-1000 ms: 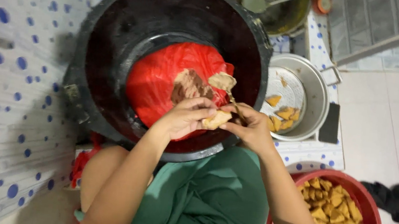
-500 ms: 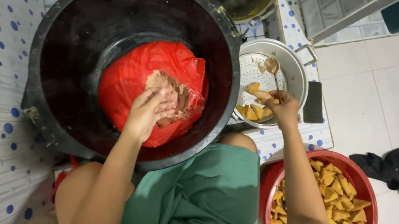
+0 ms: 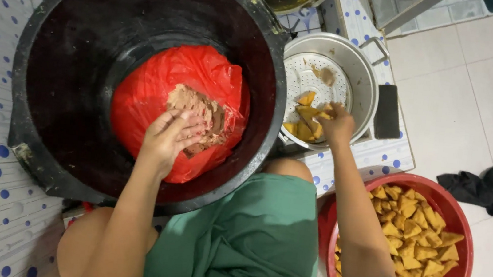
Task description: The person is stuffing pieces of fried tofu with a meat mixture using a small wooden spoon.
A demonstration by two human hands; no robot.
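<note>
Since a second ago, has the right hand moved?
Yes. The right hand went from the red bag across to the metal steamer pot.

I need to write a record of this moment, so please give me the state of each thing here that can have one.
Red plastic bag: open at the top, brownish filling exposed.
Black tub: holds the bag.
Metal steamer pot: uncovered, a few fried pieces inside.
Red basin: nearly full of fried pieces.
Left hand: fingers on the filling.
Right hand: inside the pot, at the pieces; grip unclear.
</note>
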